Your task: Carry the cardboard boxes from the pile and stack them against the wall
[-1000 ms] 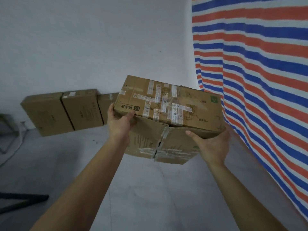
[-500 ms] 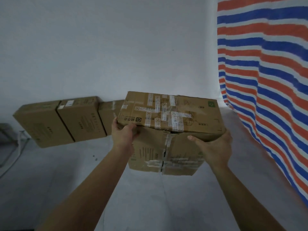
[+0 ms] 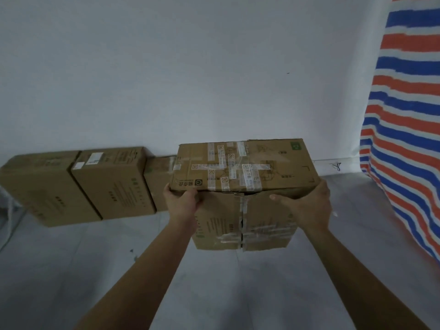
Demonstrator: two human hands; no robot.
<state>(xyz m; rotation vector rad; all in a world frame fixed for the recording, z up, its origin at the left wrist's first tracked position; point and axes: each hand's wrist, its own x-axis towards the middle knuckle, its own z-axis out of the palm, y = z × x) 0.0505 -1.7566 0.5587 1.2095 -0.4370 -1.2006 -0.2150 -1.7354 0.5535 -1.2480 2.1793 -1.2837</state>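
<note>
I hold a taped cardboard box (image 3: 245, 170) in the air at mid-frame, its near face hanging down toward the floor. My left hand (image 3: 182, 201) grips its near left corner and my right hand (image 3: 309, 203) grips its near right edge. Behind it, three cardboard boxes stand in a row on the floor against the white wall (image 3: 190, 79): a left box (image 3: 40, 191), a middle box (image 3: 114, 182) and a smaller box (image 3: 158, 179) partly hidden by the carried one.
A red, white and blue striped tarp (image 3: 404, 139) hangs down the right side to the floor. The grey floor (image 3: 71, 270) stretches below. A white skirting strip (image 3: 333, 160) runs along the wall's foot to the right of the carried box.
The wall and the row of boxes have come closer and more central. The carried box has levelled out and the tarp has slid toward the right edge of view.
</note>
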